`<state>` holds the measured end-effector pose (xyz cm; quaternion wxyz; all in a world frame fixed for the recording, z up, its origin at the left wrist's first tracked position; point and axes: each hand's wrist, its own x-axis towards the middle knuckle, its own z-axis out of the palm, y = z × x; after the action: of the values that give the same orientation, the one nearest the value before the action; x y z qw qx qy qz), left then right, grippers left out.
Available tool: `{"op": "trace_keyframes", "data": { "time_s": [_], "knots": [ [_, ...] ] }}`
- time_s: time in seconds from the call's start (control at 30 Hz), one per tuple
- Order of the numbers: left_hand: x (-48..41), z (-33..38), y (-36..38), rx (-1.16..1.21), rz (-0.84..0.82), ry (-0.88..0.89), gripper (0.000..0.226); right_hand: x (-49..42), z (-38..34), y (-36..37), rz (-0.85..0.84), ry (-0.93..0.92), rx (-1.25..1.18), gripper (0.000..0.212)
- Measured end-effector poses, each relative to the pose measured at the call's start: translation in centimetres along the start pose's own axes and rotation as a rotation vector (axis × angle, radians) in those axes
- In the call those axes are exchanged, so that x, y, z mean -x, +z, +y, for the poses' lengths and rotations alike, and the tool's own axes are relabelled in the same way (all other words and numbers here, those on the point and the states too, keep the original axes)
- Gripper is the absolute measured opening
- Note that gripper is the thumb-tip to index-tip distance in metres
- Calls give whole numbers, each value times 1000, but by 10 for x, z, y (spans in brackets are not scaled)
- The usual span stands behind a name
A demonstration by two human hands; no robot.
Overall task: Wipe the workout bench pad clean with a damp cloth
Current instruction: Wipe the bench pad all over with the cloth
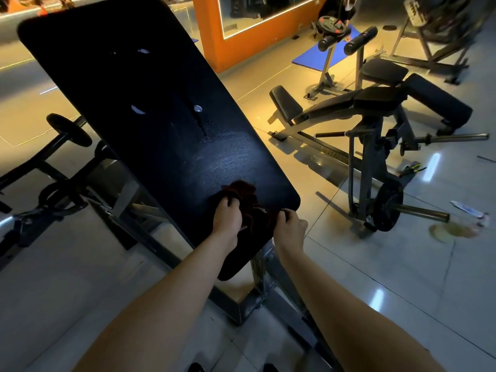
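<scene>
We stand at the near end of the bench pad point(150, 108), a long black cushion tilted up and away from us, its rounded near corner hanging over pale floor tiles point(402, 277). Past that corner the floor lies open as far as a plate-loaded machine point(375, 146) well to the pad's right; left of the pad, dark bars and a weight plate point(69, 130) crowd close under its edge. The pad's steel frame point(265, 280) runs down beneath its near end toward our feet. The cloth point(245, 196), dark red and bunched, lies on the pad's near end, just inside the rounded corner, with a dark fold of it trailing off the pad's lower edge. Our left hand point(226, 217) sits on the cloth's near side with fingers curled into it, gripping a bunch. Our right hand point(291, 224), at the pad's lower edge just beside the cloth, is closed, pinching the cloth's right end between thumb and fingers.
</scene>
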<state>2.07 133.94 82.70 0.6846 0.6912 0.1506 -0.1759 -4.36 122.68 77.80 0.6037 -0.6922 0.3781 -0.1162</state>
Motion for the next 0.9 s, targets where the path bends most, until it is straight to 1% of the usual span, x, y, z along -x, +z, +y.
{"op": "trace_keyframes", "data": {
  "time_s": [0.07, 0.1, 0.17, 0.2, 0.23, 0.27, 0.3, 0.37, 0.47, 0.53, 0.6, 0.67, 0.73, 0.8, 0.9],
  "knots": [
    [0, 0, -3, -3, -9, 0, 39, 2, 4, -7, -31, -57, -13, 29],
    [0, 2, -3, 2, -17, 1, 36, 5, 2, -9, -80, -115, -34, 31],
    [3, 5, -2, 15, -48, 1, 29, 13, -3, -10, -268, -180, -99, 37],
    [4, 6, -1, 16, -77, -1, 27, 17, -7, -9, -368, -174, -125, 36],
    [5, 6, 0, 4, -104, 3, 25, 21, -11, -8, -431, -163, -131, 33],
    [7, 7, -1, -22, -127, 19, 23, 24, -13, -6, -444, -166, -116, 28],
    [7, 6, -1, -60, -144, 45, 22, 24, -12, -4, -407, -181, -75, 23],
    [7, 3, -5, -131, -162, 102, 20, 23, -9, 0, -278, -197, 18, 17],
    [6, -4, -10, -142, -118, 153, 18, 20, -5, 0, -100, -101, 44, 26],
    [6, -6, -11, -132, -88, 167, 14, 20, -4, -4, -45, -72, -15, 31],
    [9, -5, -11, -113, -109, 161, 19, 23, -2, -7, -72, -66, -68, 42],
    [10, -4, -11, -97, -137, 153, 24, 26, -3, -9, -145, -8, -146, 44],
    [11, -3, -12, -100, -182, 153, 26, 27, -4, -8, -237, 58, -235, 32],
    [14, -2, -10, -107, -214, 155, 25, 30, -6, -8, -327, 85, -299, 18],
    [12, 1, -13, -92, -168, 181, 21, 27, -4, -7, -385, 81, -341, 17]
  ]
}}
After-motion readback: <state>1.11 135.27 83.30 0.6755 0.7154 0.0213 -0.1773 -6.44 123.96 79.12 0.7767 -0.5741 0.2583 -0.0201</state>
